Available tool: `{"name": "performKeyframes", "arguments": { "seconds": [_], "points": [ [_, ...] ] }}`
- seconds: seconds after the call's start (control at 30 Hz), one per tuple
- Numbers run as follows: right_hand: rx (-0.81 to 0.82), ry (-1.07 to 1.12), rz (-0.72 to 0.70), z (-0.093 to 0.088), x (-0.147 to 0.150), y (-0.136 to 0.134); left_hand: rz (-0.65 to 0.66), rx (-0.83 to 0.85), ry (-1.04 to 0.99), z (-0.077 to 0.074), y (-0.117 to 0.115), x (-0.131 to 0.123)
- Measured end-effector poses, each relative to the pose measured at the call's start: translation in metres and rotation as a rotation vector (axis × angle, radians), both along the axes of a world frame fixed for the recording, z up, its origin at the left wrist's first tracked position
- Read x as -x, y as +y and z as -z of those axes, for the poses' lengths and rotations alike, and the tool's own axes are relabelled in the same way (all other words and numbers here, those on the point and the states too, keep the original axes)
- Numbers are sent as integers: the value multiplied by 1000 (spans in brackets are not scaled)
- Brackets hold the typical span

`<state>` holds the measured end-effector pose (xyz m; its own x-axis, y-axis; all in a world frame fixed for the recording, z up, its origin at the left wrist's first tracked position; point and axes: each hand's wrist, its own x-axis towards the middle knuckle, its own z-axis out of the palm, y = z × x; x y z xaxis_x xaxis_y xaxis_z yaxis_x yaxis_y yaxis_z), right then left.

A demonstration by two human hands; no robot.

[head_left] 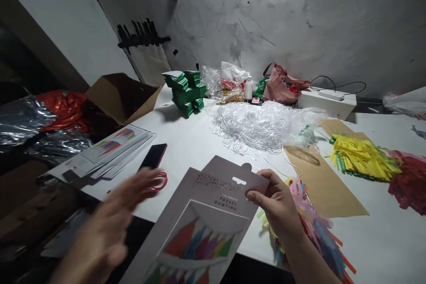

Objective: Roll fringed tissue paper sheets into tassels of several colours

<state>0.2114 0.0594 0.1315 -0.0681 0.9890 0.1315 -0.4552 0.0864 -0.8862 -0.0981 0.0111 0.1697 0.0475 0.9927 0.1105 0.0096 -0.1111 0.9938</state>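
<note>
My right hand (pixel 282 206) grips a printed cardboard sleeve (pixel 199 195) by its top corner, thumb on the front. The sleeve is tilted, has a hang slot, reads "Celebrate Tassel Bunting" and shows coloured tassels. My left hand (pixel 103 226) is blurred by motion to the left of the sleeve. Its fingers look stretched out, with nothing visible in them. Just beyond its fingertips lie a red loop (pixel 161 182), perhaps a scissor handle, and a dark phone (pixel 153 156). Multicoloured paper tassels (pixel 316 226) lie on the table, partly behind my right forearm.
Printed sleeves (pixel 113 151) are stacked at the table's left. Bundled green paper (pixel 186 91), a heap of white string (pixel 256 124) and a pink bag (pixel 279 84) stand farther back. Yellow tassels (pixel 362 157), red tassels (pixel 411 182) and brown paper (pixel 333 191) lie right. An open carton (pixel 123 97) adjoins the table.
</note>
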Motion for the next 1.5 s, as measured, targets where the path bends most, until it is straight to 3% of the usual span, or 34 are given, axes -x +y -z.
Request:
{"name": "performKeyframes", "arguments": {
  "seconds": [0.03, 0.13, 0.2, 0.3, 0.37, 0.43, 0.63, 0.8, 1.07, 1.17, 1.3, 1.4, 1.5],
  "points": [
    [14, -28, -9, 2, 2, -4, 55, 9, -10, 2, 8, -6],
    [13, -196, -49, 15, 6, -12, 288, 278, -40, 15, 26, -36],
    [-76, -385, 69, 26, 7, -17, 376, 386, -58, 25, 30, -54],
    [-457, -729, 445, 34, 5, -21, 332, 435, -155, 35, 29, -70],
    [-730, -905, 524, 33, 6, -23, 279, 461, -228, 37, 26, -74],
    [-847, -1003, 448, 30, 10, -22, 259, 470, -268, 39, 23, -77],
    [-789, -935, 289, 29, 17, -12, 305, 411, -188, 43, 23, -78],
    [-901, -900, 177, 23, 7, -3, 375, 400, -155, 42, 28, -75],
    [-1189, -1278, 133, 19, 5, 2, 404, 402, -136, 46, 31, -77],
    [-1167, -1229, 208, 21, 10, -1, 387, 386, -101, 42, 29, -78],
    [-861, -823, 345, 23, 7, -6, 248, 390, -45, 23, 21, -67],
    [-567, -725, 518, 30, -7, -1, 32, 368, -80, 2, 8, -54],
    [-410, -798, 535, 40, -17, 8, -291, 249, -144, -18, -8, -49]
  ]
}}
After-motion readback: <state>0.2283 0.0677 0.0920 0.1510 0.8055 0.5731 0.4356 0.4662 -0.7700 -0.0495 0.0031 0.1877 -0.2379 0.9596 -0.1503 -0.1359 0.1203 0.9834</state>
